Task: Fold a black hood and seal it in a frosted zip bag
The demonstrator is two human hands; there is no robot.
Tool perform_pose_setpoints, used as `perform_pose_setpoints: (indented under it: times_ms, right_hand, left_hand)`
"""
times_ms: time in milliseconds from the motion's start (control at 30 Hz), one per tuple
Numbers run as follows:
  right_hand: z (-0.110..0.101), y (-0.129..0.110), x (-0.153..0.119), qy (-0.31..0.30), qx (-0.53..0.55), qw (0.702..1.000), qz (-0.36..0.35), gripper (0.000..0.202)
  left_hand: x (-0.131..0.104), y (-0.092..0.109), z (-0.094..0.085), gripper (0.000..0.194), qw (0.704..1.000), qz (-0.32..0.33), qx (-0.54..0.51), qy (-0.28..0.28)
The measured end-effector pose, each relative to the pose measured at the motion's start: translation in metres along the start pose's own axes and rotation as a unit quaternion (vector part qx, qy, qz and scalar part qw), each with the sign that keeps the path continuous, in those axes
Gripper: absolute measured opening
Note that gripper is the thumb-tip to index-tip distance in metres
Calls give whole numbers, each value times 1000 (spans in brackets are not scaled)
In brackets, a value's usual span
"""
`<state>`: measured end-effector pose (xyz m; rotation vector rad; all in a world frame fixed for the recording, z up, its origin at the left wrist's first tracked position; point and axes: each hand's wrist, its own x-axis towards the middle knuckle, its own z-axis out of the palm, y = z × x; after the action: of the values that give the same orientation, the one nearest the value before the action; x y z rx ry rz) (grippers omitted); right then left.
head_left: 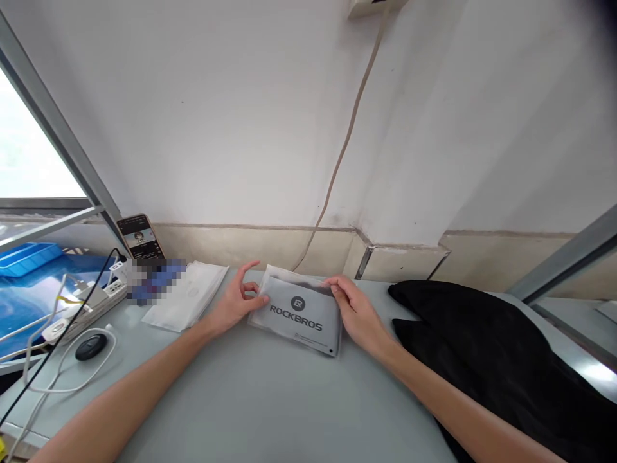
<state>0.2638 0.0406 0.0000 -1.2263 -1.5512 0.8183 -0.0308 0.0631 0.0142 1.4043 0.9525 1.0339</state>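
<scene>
A frosted plastic bag [297, 323] printed "ROCKBROS" is held tilted just over the grey table, with a grey flat content showing through it. My left hand [236, 301] has its thumb over the bag's left edge; the index finger is raised off it and the other fingers curl beside or behind the edge. At the top right corner, my right hand [355, 315] pinches the bag's rim between thumb and fingers. The bag's upper edge looks slightly parted. Left of my left hand lies a stack of white frosted bags [186, 297].
Black cloth [482, 347] lies on the right of the table [270, 411]. At left are a phone [141, 238], a power strip [110, 294] with cables, a round black device [91, 346] and a blue tray [29, 258]. A wall [241, 128] rises behind.
</scene>
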Motion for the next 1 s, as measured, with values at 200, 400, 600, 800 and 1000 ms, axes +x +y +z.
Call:
perform_pose_setpoints:
  times_ms: [200,400,600,800,1000]
  right_hand:
    - [-3,2,-1,-58,-22,998,-2,37]
    - [-8,-3,-2,-154,-1,988,18,39]
    - [-15,0,5,-280,27,959,34,44]
    - [-15,5,7,-293,-8,956,7,43]
    - [-15,5,6,-290,-47,956,-22,53]
  left_hand:
    - [-9,5,5,52,989,-11,96,-114]
    - [-5,6,-3,48,975,-71,132,-166]
    - [-4,8,-6,50,963,-94,145,-205]
    - [-6,10,-4,51,952,-117,160,-233]
    - [-14,12,5,56,930,-62,261,-249]
